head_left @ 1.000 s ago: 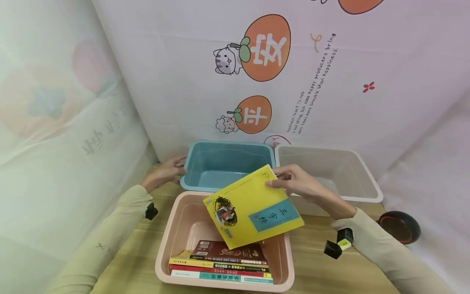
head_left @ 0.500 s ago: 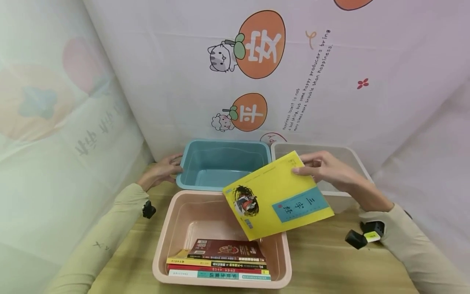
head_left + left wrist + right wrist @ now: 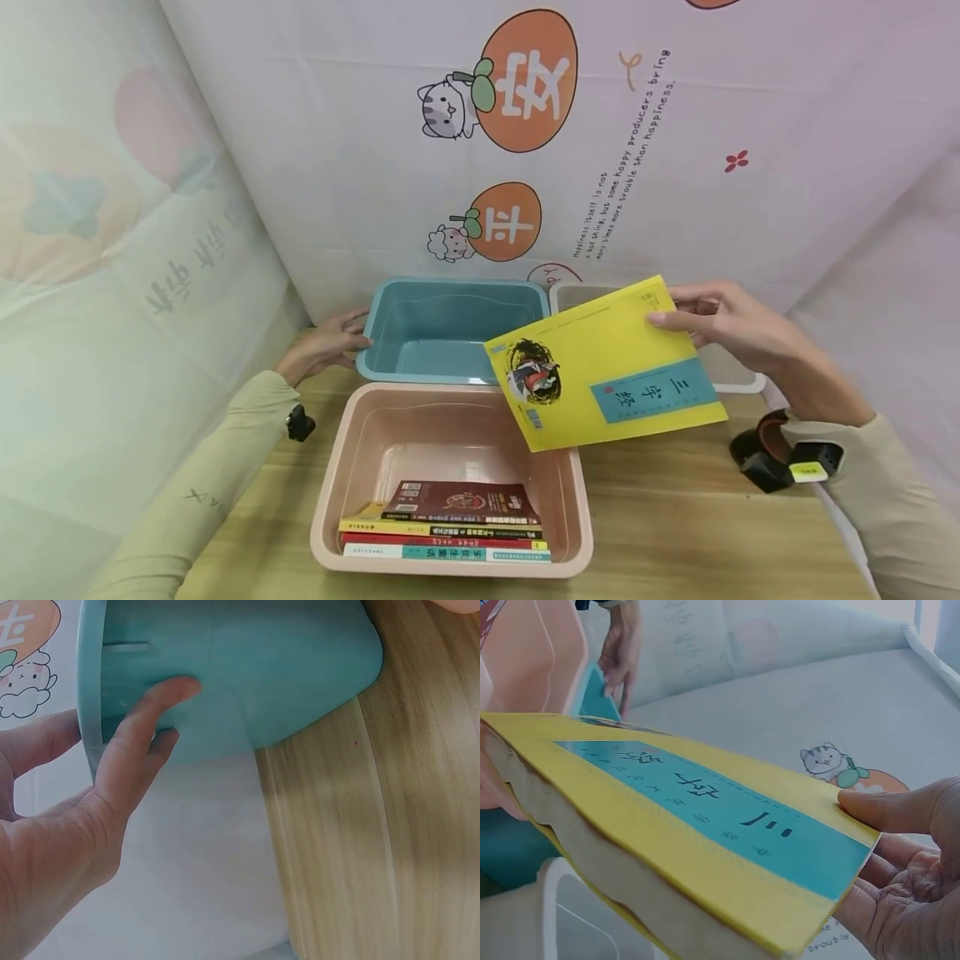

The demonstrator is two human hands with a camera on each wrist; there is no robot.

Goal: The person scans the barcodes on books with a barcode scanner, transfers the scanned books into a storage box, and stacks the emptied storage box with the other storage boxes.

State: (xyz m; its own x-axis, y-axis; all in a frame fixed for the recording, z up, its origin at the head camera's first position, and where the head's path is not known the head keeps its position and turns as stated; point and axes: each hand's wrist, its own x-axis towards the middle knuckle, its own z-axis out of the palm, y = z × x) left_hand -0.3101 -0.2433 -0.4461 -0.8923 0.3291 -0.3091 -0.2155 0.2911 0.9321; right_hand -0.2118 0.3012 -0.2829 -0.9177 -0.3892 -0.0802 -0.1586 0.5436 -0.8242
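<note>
My right hand (image 3: 738, 321) pinches a yellow book (image 3: 577, 333) by its upper right corner, with the thumb on the cover. The cover has a blue title panel and a small dark figure print. The book is held tilted in the air, overlapping the blue, pink and white bins in the head view. In the right wrist view its page edges (image 3: 615, 855) face the camera. My left hand (image 3: 326, 342) grips the left rim of the blue bin (image 3: 442, 283), with fingers (image 3: 142, 720) bent against the outer wall.
In front stands a pink bin (image 3: 337, 467) with several books (image 3: 450, 533) lying along its near side. A white bin (image 3: 577, 292) sits beside the blue one, partly behind the book. A dark round object (image 3: 746, 446) lies at the right, partly behind the right wrist camera. Printed cloth hangs behind.
My right hand has carried the yellow book to the right and slightly up, from over the pink bin towards the white bin. The left hand stays at the blue bin's rim.
</note>
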